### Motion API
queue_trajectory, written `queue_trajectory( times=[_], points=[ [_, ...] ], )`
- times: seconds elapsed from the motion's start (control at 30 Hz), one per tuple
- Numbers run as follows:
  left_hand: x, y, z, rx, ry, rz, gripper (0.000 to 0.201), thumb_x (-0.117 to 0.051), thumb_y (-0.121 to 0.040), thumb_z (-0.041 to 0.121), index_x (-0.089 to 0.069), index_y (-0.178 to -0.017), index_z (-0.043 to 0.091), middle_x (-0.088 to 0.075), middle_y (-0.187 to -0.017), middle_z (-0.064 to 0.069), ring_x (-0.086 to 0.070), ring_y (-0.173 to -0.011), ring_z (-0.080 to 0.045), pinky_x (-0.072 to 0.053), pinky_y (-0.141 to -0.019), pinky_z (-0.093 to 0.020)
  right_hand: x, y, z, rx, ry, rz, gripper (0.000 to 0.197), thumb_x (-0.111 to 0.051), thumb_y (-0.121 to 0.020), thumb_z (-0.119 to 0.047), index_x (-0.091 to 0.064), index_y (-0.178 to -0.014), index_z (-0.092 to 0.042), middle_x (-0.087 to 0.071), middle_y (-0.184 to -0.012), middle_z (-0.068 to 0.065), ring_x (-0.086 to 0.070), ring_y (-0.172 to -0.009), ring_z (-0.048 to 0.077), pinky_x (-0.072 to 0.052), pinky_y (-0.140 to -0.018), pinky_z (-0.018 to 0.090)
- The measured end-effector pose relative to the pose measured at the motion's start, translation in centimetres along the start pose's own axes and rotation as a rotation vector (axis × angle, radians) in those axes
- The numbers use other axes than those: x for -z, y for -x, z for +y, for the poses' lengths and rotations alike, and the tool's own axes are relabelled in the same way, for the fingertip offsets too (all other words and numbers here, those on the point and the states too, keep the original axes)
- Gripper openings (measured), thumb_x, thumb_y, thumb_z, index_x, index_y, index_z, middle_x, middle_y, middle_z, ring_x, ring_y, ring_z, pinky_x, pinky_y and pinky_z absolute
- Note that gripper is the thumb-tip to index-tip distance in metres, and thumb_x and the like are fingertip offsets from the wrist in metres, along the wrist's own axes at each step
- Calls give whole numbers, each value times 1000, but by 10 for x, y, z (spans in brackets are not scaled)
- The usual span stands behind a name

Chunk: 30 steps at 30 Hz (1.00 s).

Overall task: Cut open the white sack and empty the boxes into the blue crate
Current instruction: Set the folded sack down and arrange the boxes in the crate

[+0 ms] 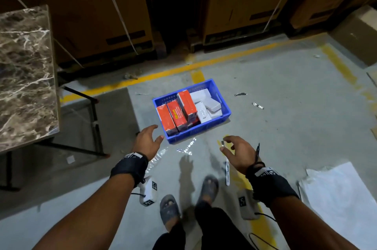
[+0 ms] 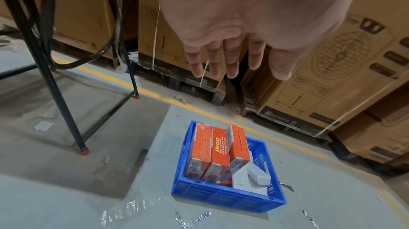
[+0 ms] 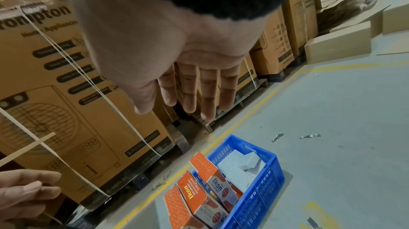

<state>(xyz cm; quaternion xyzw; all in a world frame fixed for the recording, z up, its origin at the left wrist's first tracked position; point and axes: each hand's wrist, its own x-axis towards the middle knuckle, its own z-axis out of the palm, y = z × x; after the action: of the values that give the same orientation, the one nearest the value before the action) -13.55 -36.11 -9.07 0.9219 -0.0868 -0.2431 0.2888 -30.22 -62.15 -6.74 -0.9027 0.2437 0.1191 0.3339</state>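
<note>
Grey concrete floor [image 1: 285, 107], yellow painted lines [image 1: 163, 74], tape scraps. Blue crate [image 1: 225, 115] at centre, orange and white boxes [image 1: 176, 116] inside. Big cartons [image 1: 240, 0] at 12 o'clock, marble-top table [image 1: 24, 70] at 9, white sack [image 1: 338, 194] at 4. Left hand [image 1: 148, 141], right hand [image 1: 238, 152]: fingers spread, empty, above floor.

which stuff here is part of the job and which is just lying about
Part of the job:
blue crate
orange boxes
white boxes
white sack

Just lying about:
marble-top table
big cardboard cartons
foil scraps
</note>
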Motion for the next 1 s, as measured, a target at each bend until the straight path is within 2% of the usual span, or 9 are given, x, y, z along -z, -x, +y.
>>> queue_trajectory(
  times=[0.33,0.43,0.5,0.6,0.67,0.8,0.87,0.93,1.0],
  points=[
    [-69,-135,-10,202,-14,-48,58,-64,-90,28,-42,-141,11,-51,-141,-16,-49,-128,-32,-38,-107,-39,-60,-178,49,-79,-72,-213,54,-70,-80,-36,-57,-121,-4,-62,-113,16,-62,-99,30,-42,-87,25],
    [-102,-177,-35,185,-47,-98,63,-64,-89,32,-38,-143,12,-47,-145,-15,-46,-132,-31,-37,-108,-38,-89,-228,59,-109,-68,-290,65,-72,-79,-37,-50,-131,-4,-57,-125,15,-57,-116,29,-42,-99,33],
    [-123,-209,-54,186,-41,-98,67,-64,-88,36,-36,-144,14,-46,-146,-15,-45,-132,-32,-37,-108,-39,-107,-262,64,-104,-79,-262,69,-74,-78,-34,-45,-134,-5,-54,-131,15,-52,-121,26,-38,-103,28],
    [-154,-247,-83,240,32,-62,75,-67,-83,40,-34,-144,13,-45,-145,-16,-46,-130,-34,-39,-105,-41,-134,-309,67,-71,-125,-219,63,-76,-77,-22,-49,-129,0,-58,-113,8,-54,-107,18,-31,-82,8],
    [-175,-263,-104,326,124,-10,83,-74,-79,37,-31,-145,11,-41,-147,-16,-43,-133,-34,-37,-106,-42,-156,-338,69,-71,-164,-176,65,-79,-73,-20,-49,-128,1,-57,-111,8,-54,-103,19,-28,-75,5],
    [-210,-283,-137,534,397,67,104,-80,-74,38,-15,-151,7,-35,-152,-14,-38,-137,-31,-34,-111,-42,-207,-380,71,-96,-216,-68,88,-85,-64,-32,-41,-134,-2,-56,-125,19,-53,-116,31,-39,-96,25],
    [-221,-288,-141,594,566,24,88,-79,-77,30,-28,-145,9,-47,-144,-12,-52,-122,-29,-43,-102,-42,-230,-397,74,-111,-255,-23,96,-85,-57,-44,-40,-133,-6,-59,-121,17,-57,-111,29,-46,-96,38],
    [-229,-293,-141,563,686,-7,54,-78,-78,19,-48,-123,14,-61,-125,-10,-61,-103,-26,-49,-90,-41,-240,-409,73,-168,-297,-25,90,-86,-58,-42,-42,-129,-9,-61,-115,8,-60,-103,23,-48,-86,30],
    [-234,-297,-144,543,793,-1,46,-79,-76,13,-55,-115,17,-67,-117,-9,-66,-101,-28,-52,-93,-47,-245,-418,76,-227,-336,-81,83,-86,-62,-35,-42,-129,-12,-57,-106,-2,-56,-93,16,-41,-78,23]
  ],
)
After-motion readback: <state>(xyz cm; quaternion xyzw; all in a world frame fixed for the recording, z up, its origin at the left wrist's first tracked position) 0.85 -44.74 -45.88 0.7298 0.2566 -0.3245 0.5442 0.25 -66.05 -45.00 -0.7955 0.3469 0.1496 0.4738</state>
